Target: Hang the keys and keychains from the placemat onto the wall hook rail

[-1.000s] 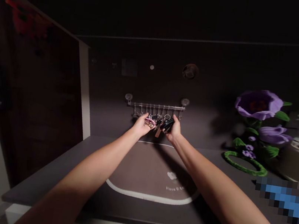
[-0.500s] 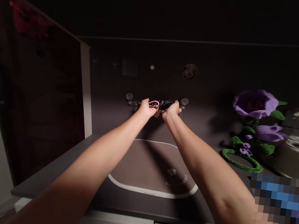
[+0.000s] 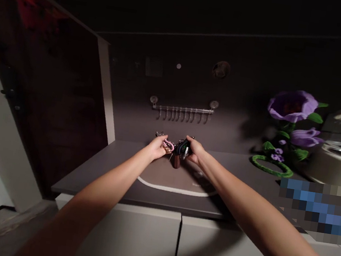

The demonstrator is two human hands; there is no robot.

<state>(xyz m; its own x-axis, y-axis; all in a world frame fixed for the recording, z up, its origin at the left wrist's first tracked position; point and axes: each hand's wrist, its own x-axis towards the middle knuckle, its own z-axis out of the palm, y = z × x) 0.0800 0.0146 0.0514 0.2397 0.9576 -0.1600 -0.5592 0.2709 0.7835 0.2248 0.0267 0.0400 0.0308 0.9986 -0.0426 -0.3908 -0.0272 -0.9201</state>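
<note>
My left hand [image 3: 156,147] is closed on a bunch of keys with a pink loop [image 3: 168,145]. In my right hand [image 3: 196,151] is another bunch, with a black key fob [image 3: 183,148] bearing green marks and a silvery metal piece [image 3: 186,151]. A brown tag [image 3: 177,161] dangles between the hands; I cannot tell which bunch it belongs to. Both hands are above the brown mat [image 3: 163,177], below a clear hook rail [image 3: 182,109] on the dark wall. The fingers partly hide both bunches.
Purple artificial flowers [image 3: 294,106] and a green ring [image 3: 272,166] stand to the right on the dark counter [image 3: 87,171]. Beyond them is a large pale container with a glassy top [image 3: 339,157]. White cabinet doors [image 3: 131,237] lie beneath the counter; a dark door [image 3: 68,100] is at left.
Both hands have come down from the hook rail with the key bunches, uncovering the rail and its hooks. The view has shifted, showing more of the cabinet doors.
</note>
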